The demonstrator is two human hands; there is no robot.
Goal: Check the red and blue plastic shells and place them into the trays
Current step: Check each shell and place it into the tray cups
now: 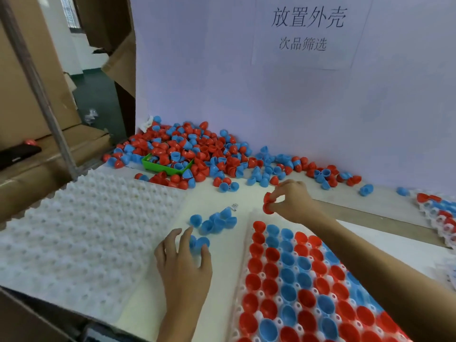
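Red plastic shells pinched in right hand, fingers curled round them, held above far end of filled tray, near middle of table. Left hand lowered over two blue shells on bare table strip between the two trays, fingertips touching them, fingers spread and only loosely bent, not clearly closed on either. Small cluster of loose blue shells just beyond left hand, a tiny printed tag at its far side. Filled tray at right front, pockets holding red and blue shells open side up, in roughly alternating colour bands; one red shell seated in far corner pocket. Empty white tray at left, bumpy, covering left front part of table, running off near edge. Big mixed pile of red and blue shells along far edge against white backboard, thinning out toward right. Green bin sunk in pile, half buried, shells inside. Stack of loaded trays at far right edge, cut off by frame. Printed Chinese sign on backboard. Cardboard boxes left of table, dark flat object lying on one, too dim to identify.
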